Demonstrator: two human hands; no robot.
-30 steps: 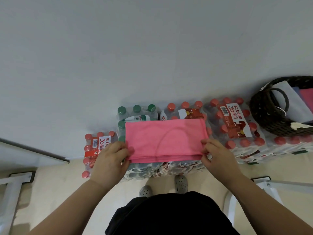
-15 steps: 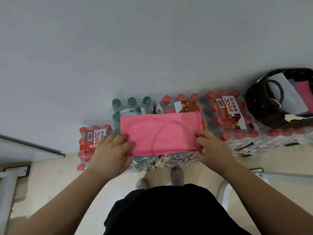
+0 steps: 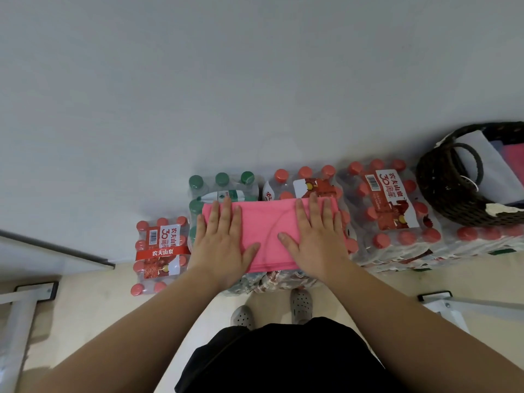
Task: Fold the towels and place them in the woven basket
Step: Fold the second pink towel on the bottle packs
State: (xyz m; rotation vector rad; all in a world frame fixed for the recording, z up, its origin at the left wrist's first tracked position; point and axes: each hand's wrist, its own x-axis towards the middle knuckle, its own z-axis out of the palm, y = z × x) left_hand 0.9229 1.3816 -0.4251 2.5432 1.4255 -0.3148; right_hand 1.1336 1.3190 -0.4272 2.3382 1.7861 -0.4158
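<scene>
Your left hand (image 3: 221, 245) and right hand (image 3: 314, 239) both lie flat, palms down and fingers straight, on a folded pink towel (image 3: 269, 231). The left hand covers the towel's nine o'clock end and the right hand its three o'clock end. They lie apart, thumbs pointing toward each other, with a strip of pink showing between them. Neither hand grips anything.

The towel rests on top of shrink-wrapped packs of bottled water. A green-capped pack (image 3: 221, 180) shows at eleven o'clock from the towel and a red-capped pack (image 3: 304, 174) at one o'clock. Another red-capped pack with a barcode label (image 3: 388, 202) sits at three o'clock.

The dark woven basket (image 3: 450, 194) stands at two o'clock from the towel, on top of more packs. Inside it lies a white cloth (image 3: 487, 165), with a pink cloth (image 3: 514, 158) beside it at the frame's edge.
</scene>
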